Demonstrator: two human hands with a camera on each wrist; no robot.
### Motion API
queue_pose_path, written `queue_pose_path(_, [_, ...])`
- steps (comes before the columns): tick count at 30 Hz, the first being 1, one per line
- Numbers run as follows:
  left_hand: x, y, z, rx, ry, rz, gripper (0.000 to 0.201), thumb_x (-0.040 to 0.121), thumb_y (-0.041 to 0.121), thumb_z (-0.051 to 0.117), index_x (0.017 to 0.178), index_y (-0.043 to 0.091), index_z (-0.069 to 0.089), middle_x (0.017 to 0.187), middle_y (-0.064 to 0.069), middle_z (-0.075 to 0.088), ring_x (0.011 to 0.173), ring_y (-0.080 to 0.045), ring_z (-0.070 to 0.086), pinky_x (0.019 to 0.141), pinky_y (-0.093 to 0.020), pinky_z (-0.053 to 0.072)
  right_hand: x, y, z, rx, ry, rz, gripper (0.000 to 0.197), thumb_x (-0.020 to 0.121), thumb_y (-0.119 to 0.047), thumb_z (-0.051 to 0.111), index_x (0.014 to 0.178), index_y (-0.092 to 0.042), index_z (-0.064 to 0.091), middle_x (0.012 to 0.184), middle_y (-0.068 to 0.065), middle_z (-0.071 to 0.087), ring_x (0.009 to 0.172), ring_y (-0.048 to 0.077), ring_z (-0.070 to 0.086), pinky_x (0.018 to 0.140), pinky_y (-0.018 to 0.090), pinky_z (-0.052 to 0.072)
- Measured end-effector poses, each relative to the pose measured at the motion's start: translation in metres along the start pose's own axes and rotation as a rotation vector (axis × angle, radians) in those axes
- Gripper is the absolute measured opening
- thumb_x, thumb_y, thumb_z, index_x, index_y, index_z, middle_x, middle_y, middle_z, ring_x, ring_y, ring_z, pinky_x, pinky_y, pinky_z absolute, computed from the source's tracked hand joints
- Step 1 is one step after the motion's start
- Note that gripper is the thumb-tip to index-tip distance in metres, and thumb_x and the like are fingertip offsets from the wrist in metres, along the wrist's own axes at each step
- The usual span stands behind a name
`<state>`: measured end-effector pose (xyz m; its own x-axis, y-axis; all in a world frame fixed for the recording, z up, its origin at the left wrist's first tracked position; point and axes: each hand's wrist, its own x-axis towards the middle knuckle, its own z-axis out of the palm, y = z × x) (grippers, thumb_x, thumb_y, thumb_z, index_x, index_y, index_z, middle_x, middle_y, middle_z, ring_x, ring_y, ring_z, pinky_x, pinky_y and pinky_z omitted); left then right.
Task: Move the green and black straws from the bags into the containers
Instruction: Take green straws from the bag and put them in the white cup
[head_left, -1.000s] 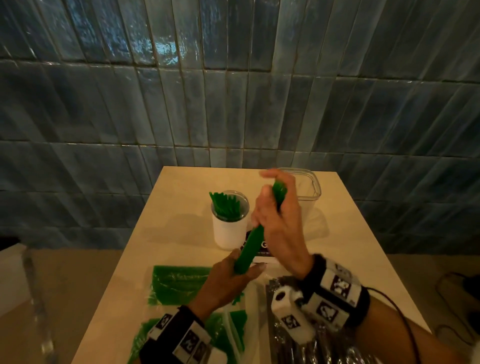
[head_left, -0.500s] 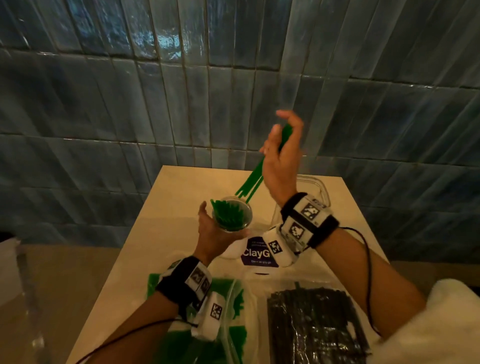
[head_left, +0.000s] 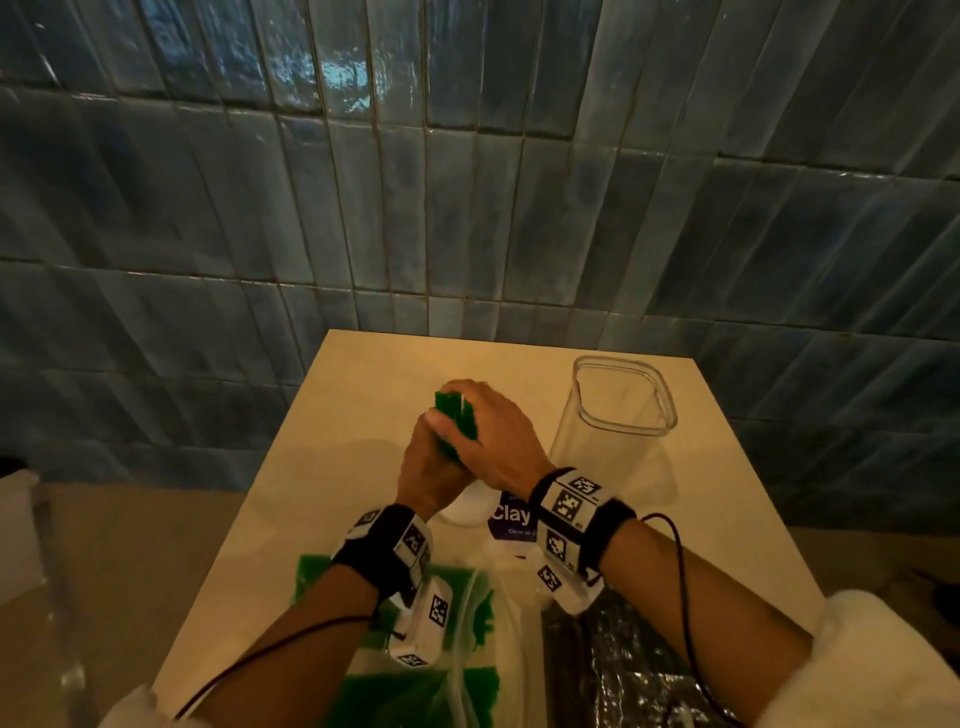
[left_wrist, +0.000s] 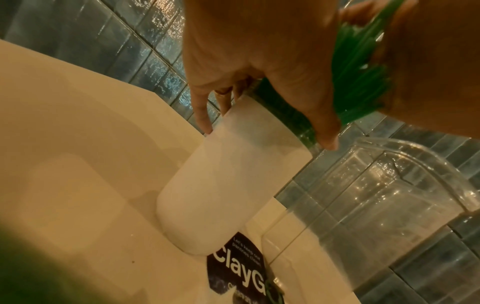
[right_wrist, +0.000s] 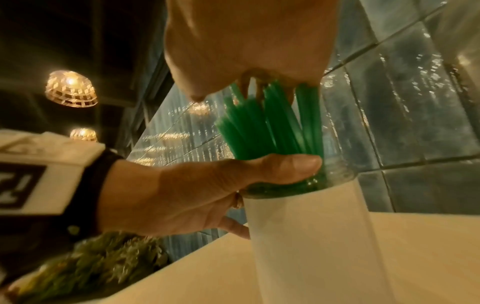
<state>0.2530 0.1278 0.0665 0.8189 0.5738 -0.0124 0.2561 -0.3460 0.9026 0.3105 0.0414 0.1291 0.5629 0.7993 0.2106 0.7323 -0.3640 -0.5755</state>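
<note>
Near the table's middle stands a white cup (head_left: 467, 512) packed with green straws (head_left: 457, 418). My left hand (head_left: 430, 460) grips the cup (right_wrist: 311, 236) at its rim, the thumb (right_wrist: 288, 166) lying across the front below the straws (right_wrist: 270, 127). My right hand (head_left: 485, 423) comes down from above, its fingers curled over the straw tops (left_wrist: 361, 82). A bag of green straws (head_left: 415, 691) and a bag of black straws (head_left: 628, 670) lie at the near edge, partly hidden by my forearms. An empty clear container (head_left: 621, 415) stands to the right of the cup.
A dark "Clay" label (head_left: 511, 519) lies on the table (head_left: 363, 395) between the cup and my right wrist. A blue tiled wall (head_left: 467, 208) rises right behind the table. The clear container (left_wrist: 389, 195) stands close beside the cup (left_wrist: 228, 181).
My right hand has dropped from high above the cup down onto it, and the green straws it held now stand in the cup. My left hand has stayed at the cup's rim.
</note>
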Motion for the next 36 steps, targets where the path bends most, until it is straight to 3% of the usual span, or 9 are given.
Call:
queue_pose_path(3, [0.0,-0.008,-0.003,-0.123,0.012,0.049,0.052,0.071,0.003,0.074,0.113,0.019,0.048,0.096,0.012,0.055,0.086,-0.002,0.057,0.073,-0.015,0.047,0.002,-0.003,-0.007,-0.237,-0.108,-0.07,0.075,0.081,-0.063,0.055,0.14,-0.026,0.026,0.134,0.004,0.051,0.102,0.024,0.059,0.089,0.035,0.048])
queue_pose_path(5, [0.001,-0.009,-0.003,-0.116,-0.01,0.034,0.072,0.057,0.02,0.086,0.117,0.019,0.047,0.106,0.012,0.058,0.097,-0.006,0.058,0.082,-0.02,0.048,0.008,0.0,-0.015,-0.294,-0.001,-0.052,0.083,0.08,-0.057,0.061,0.144,-0.022,0.02,0.139,0.006,0.046,0.104,0.025,0.059,0.09,0.036,0.046])
queue_pose_path(9, [0.002,-0.002,-0.003,-0.064,-0.054,-0.017,0.087,0.052,0.04,0.087,0.121,0.02,0.039,0.119,0.006,0.054,0.105,-0.014,0.055,0.088,-0.031,0.047,0.011,0.004,-0.017,-0.306,0.044,-0.115,0.064,0.093,-0.041,0.051,0.147,-0.024,0.021,0.149,0.003,0.033,0.119,0.024,0.051,0.096,0.036,0.044])
queue_pose_path(16, [0.001,-0.001,-0.004,-0.021,-0.128,-0.033,0.087,0.053,0.042,0.088,0.12,0.025,0.036,0.11,0.015,0.049,0.098,-0.006,0.049,0.067,-0.008,0.035,0.01,0.014,-0.019,-0.344,0.14,0.079,0.057,0.096,-0.053,0.022,0.145,-0.025,0.029,0.155,0.0,0.023,0.144,0.019,0.017,0.116,0.044,0.006])
queue_pose_path(19, [0.0,-0.004,-0.002,-0.007,-0.178,-0.002,0.08,0.059,0.031,0.087,0.121,0.021,0.038,0.104,0.018,0.05,0.095,-0.005,0.053,0.064,-0.003,0.041,0.001,0.009,-0.018,-0.117,-0.032,0.078,0.068,0.088,-0.063,0.04,0.147,-0.032,0.022,0.157,-0.004,0.015,0.143,0.02,0.014,0.115,0.046,0.015])
queue_pose_path(24, [-0.005,-0.006,-0.007,0.02,-0.113,0.049,0.073,0.074,-0.009,0.07,0.136,-0.003,0.032,0.131,-0.018,0.048,0.12,-0.03,0.049,0.088,-0.02,0.041,-0.008,0.008,0.0,-0.104,-0.176,-0.227,0.06,0.082,-0.048,0.064,0.136,-0.032,0.044,0.154,-0.003,0.023,0.14,0.018,0.018,0.11,0.038,0.023])
queue_pose_path(28, [-0.002,-0.003,-0.004,-0.036,-0.175,0.027,0.084,0.062,0.022,0.086,0.129,0.008,0.037,0.121,0.0,0.052,0.111,-0.018,0.054,0.08,-0.013,0.042,0.008,0.018,-0.006,-0.127,0.014,-0.08,0.031,0.093,-0.031,0.054,0.122,-0.021,0.059,0.145,0.002,0.04,0.133,0.021,0.032,0.11,0.041,0.033])
queue_pose_path(32, [0.001,-0.006,0.0,-0.096,-0.191,-0.029,0.09,0.061,0.03,0.086,0.131,0.016,0.032,0.123,0.008,0.051,0.112,-0.013,0.053,0.078,-0.013,0.043,0.008,0.019,-0.02,-0.192,-0.099,-0.074,0.044,0.092,-0.044,0.052,0.134,-0.029,0.048,0.153,-0.001,0.027,0.139,0.02,0.025,0.114,0.039,0.02])
queue_pose_path(36, [-0.005,-0.004,-0.005,-0.169,-0.22,-0.146,0.13,0.056,0.037,0.088,0.147,0.018,-0.003,0.14,0.003,0.039,0.131,-0.017,0.037,0.104,-0.025,0.032,-0.02,0.013,-0.032,0.019,0.19,-0.018,0.046,0.093,-0.044,0.049,0.137,-0.031,0.041,0.153,-0.004,0.025,0.139,0.012,0.02,0.111,0.026,0.012])
